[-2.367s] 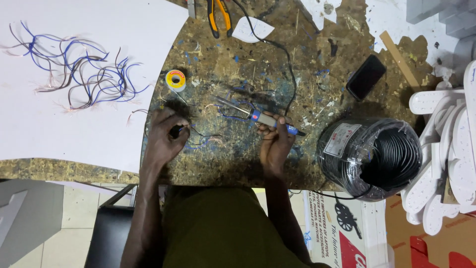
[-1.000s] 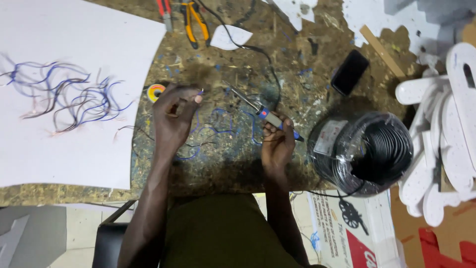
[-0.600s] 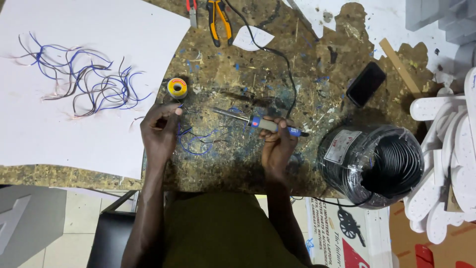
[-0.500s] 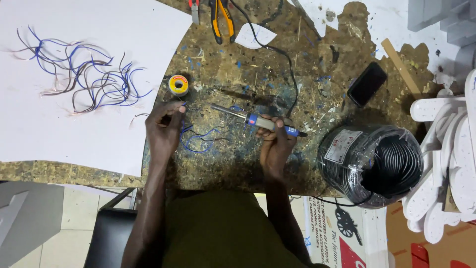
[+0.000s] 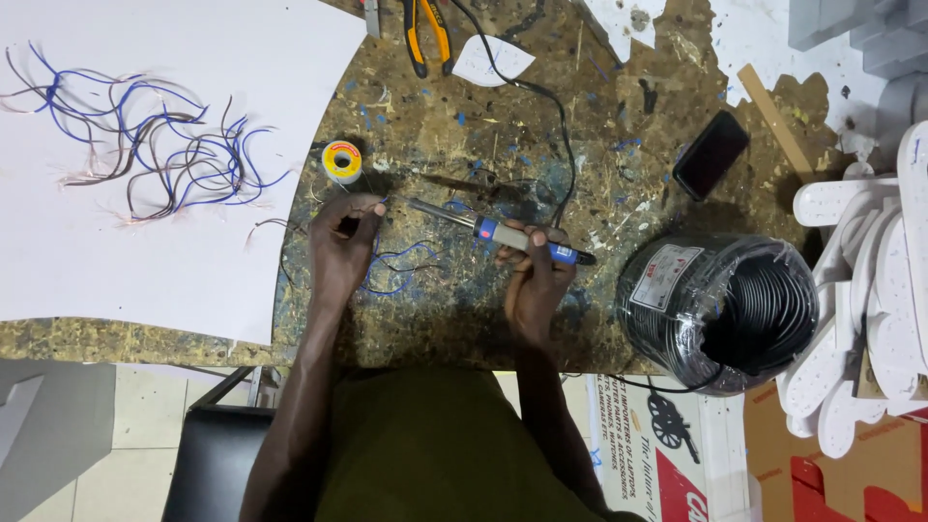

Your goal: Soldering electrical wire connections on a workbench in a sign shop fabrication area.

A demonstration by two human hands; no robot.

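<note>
- Right hand (image 5: 530,280): fingers wrapped closed around the grip of the soldering iron (image 5: 503,232), at the near edge of the workbench (image 5: 464,116).
- Soldering iron lies tilted across the bench; blue-grey handle in the right hand, metal tip aimed left toward the left hand, just short of it. Its black cord (image 5: 556,126) runs off the handle end and loops toward the far edge.
- Left hand (image 5: 343,242): fingertips pinched shut on a thin wire end (image 5: 372,205); too small to tell more about the grip.
- Loose blue and dark wire pieces (image 5: 396,271) lie on the bench between the 2 hands, touching the left one.
- Solder spool (image 5: 341,160), yellow with a red rim, just beyond the left hand, at the edge of the white sheet (image 5: 126,261).
- White sheet covers the bench's left part; a tangle of cut wires (image 5: 145,159), blue and brown, lies on it, well apart from the hands.
- Black cable coil (image 5: 720,309), shrink-wrapped, right of the right hand, near it.
- Dark phone (image 5: 710,155) face down, beyond the coil.
- Orange-handled pliers (image 5: 425,34) at the far edge, partly cut off by the frame.
- White foam cut-outs (image 5: 870,290) stacked at the far right.
</note>
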